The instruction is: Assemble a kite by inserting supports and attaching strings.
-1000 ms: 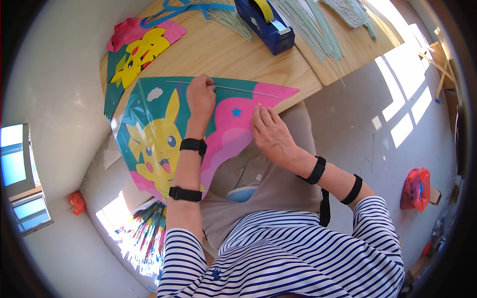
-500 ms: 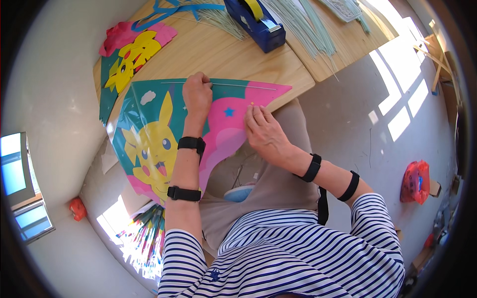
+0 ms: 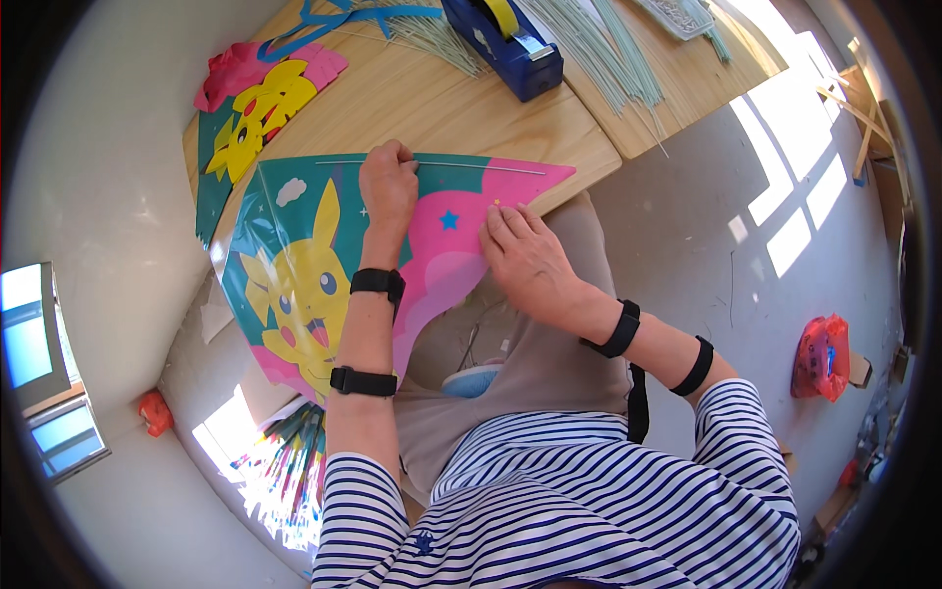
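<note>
A kite sail (image 3: 294,236) of thin glossy sheet lies over the table's near edge, green and pink, printed with a yellow cartoon character. Along its top edge runs a thin pale rod (image 3: 500,168). My left hand (image 3: 388,191) is closed around the rod near its middle, knuckles up, covering part of it. On the pink part, my right hand (image 3: 530,257) rests palm down with fingers stretched forward, fingertips just below a small yellow dot (image 3: 497,202). Its thumb is hidden.
A blue tape dispenser (image 3: 515,54) stands at the back, between bundles of thin rods (image 3: 613,69). Pink, green and yellow sheet pieces (image 3: 265,108) lie at the far left, near blue ribbon (image 3: 324,22). A red plastic bag (image 3: 822,358) sits on the floor at right.
My right hand has slid slightly left, and its fingers lie a little flatter on the pink part. The left hand stays on the rod; the sail has barely shifted.
</note>
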Demonstrator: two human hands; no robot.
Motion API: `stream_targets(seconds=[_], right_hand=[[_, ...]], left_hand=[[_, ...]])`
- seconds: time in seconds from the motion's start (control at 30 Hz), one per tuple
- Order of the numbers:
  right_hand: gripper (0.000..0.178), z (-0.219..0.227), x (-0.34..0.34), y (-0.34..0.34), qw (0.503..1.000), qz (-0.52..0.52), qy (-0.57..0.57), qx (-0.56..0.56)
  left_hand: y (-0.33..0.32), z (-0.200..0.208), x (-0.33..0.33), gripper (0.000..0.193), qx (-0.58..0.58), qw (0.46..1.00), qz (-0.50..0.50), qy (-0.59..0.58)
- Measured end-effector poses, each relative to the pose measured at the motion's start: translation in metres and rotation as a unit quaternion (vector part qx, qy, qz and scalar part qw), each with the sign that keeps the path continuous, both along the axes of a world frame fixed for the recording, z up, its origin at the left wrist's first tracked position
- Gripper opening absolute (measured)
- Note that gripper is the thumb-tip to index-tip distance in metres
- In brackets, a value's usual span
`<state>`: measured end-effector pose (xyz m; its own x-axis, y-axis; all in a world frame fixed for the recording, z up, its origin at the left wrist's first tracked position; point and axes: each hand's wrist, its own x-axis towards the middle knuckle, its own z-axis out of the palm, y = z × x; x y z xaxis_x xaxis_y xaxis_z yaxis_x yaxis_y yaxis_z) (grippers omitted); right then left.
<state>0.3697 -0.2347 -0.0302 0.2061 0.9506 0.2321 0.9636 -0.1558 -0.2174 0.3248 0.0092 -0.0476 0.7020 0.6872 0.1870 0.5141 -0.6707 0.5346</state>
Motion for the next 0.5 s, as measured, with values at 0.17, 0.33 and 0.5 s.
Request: stream_targets(seconds=[0.17, 0.33, 0.5], right_hand=[[0.064, 0.004, 0.024, 0.002, 0.995, -0.069, 0.068, 0.032], [0.072, -0.011, 0.040, -0.004, 0.992, -0.116, 0.048, -0.013], [0.072, -0.013, 0.036, -0.004, 0.992, -0.116, 0.026, -0.032]], left_hand=[[0.002, -0.001, -0.003, 0.013, 0.004, 1.000, 0.000, 0.002], [-0.001, 0.003, 0.000, 0.011, -0.028, 1.000, 0.002, 0.009], [-0.003, 0.003, 0.000, 0.011, -0.041, 0.999, 0.003, -0.009]])
